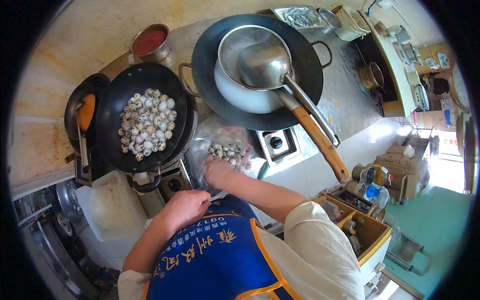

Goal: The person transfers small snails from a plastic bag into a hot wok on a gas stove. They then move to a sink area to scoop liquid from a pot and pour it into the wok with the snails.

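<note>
Speckled quail eggs (148, 122) lie heaped in a black wok (108, 112) on the stove at left. To its right, a clear plastic bag (198, 144) holds more quail eggs (227, 153). My right hand (219, 173) reaches inside the bag, its fingers blurred behind the plastic beside the eggs; whether they grip any is not clear. My left hand (187, 207) has its fingers closed on the bag's edge, close to my blue apron (213, 262).
A large wok (204, 82) holds whitish liquid, with a strainer (228, 41) and a wooden-handled ladle (262, 65) across it. A pot of red sauce (150, 43) and a small pan with orange liquid (87, 110) stand left. A white tub (112, 210) sits below.
</note>
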